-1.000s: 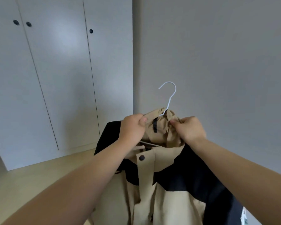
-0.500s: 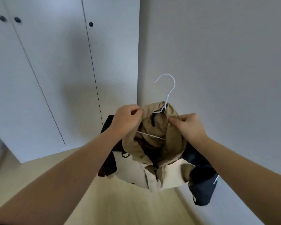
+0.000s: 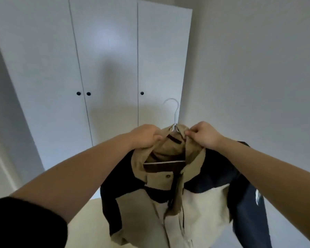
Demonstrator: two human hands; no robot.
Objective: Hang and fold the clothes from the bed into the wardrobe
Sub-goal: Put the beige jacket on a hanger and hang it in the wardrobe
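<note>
Person stands facing the white wardrobe [image 3: 104, 72], doors shut, three dark knobs [image 3: 88, 93] at mid height. Both arms reach forward.

Left hand [image 3: 145, 136]: fingers curled tight, bunching the tan collar fabric of the jacket [image 3: 200, 203] on its left side. Knuckles up, fingertips buried in the cloth.

Right hand [image 3: 203, 134]: fingers folded in, thumb and forefinger pinching the collar edge on the right, just beside the hanger's neck.

White wire hanger [image 3: 174, 113]: hook rises upright between the two hands, free of any rail, in front of the rightmost wardrobe door. Its lower bar shows inside the open collar, running across.

Jacket: tan and cream front, dark navy shoulders and sleeves, one button visible on the placket below the collar. It hangs in the air from the two hands, held out in front of the wardrobe, right sleeve drooping at lower right.

Black sleeve [image 3: 25, 224] covers the left upper arm. Pale floor [image 3: 89, 226] below; plain wall [image 3: 258, 77] to the right.
</note>
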